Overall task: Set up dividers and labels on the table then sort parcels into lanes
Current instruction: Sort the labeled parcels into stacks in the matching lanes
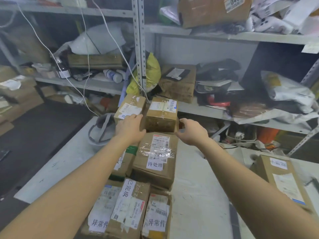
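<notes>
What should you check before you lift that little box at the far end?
1. Left hand against the little box: ok, its straight fingers lie at the box's left side.
2. Right hand touching the box: cannot tell; it is open beside the right side.
3. Nothing stacked on the little box: ok.
4. Room on the left: not ok; a neighbour box stands close beside it.
5. Bare table to set it down: ok, there is some on the right.
</notes>
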Demonstrator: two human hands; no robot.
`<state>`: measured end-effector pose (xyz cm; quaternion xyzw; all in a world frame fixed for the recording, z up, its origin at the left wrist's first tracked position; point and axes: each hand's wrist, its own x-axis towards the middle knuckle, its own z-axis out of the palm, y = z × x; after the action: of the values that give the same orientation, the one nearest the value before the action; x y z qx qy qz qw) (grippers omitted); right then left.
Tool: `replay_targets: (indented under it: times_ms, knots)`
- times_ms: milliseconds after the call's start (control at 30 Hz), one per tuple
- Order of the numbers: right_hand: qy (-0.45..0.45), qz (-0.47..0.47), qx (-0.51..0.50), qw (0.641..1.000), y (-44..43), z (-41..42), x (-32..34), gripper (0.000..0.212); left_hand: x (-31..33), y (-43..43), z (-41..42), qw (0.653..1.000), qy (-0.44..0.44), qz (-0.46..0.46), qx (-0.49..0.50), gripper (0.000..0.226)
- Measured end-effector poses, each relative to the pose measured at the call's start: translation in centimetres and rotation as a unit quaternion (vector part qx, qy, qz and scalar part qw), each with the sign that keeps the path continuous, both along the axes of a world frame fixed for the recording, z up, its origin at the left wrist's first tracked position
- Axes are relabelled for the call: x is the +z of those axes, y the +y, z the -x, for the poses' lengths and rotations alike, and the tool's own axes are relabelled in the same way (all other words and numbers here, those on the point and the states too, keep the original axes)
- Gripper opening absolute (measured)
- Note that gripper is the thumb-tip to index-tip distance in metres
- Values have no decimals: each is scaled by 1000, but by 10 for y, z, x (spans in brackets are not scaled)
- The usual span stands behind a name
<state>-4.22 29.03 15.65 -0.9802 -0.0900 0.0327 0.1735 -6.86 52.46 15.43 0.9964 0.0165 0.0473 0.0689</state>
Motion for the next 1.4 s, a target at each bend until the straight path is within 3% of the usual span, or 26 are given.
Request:
replay_targets:
  times_ms: [200, 333, 467, 633, 733, 800, 1067, 1233, 1400]
  knots:
    - [9, -132, -26, 991, 10, -51, -17, 45, -12, -5, -46, 991, 34, 131, 9, 68]
    - [17, -271, -73, 960, 23, -71, -31, 46, -21, -10, -68, 974, 46, 220, 21, 72]
    - [56, -361, -122, 923, 37, -85, -37, 59, -32, -15, -90, 940, 78, 326, 60, 59]
    - [82, -398, -175, 897, 47, -90, -41, 47, -41, -18, -112, 882, 102, 447, 106, 50]
    - [72, -411, -191, 888, 58, -86, -42, 37, -48, -12, -116, 882, 89, 452, 101, 52]
    - [62, -412, -201, 886, 65, -83, -41, 42, -51, -7, -113, 878, 82, 464, 86, 53]
    - [-1, -432, -236, 870, 57, -55, -19, 25, -44, -6, -104, 834, 71, 546, 12, 49]
    - [-47, -450, -256, 854, 25, -21, -7, 35, -30, -41, -89, 827, 69, 555, -55, 53]
    - [-50, -467, -278, 838, -30, 15, -10, 37, -27, -98, -55, 830, 78, 546, -85, 35]
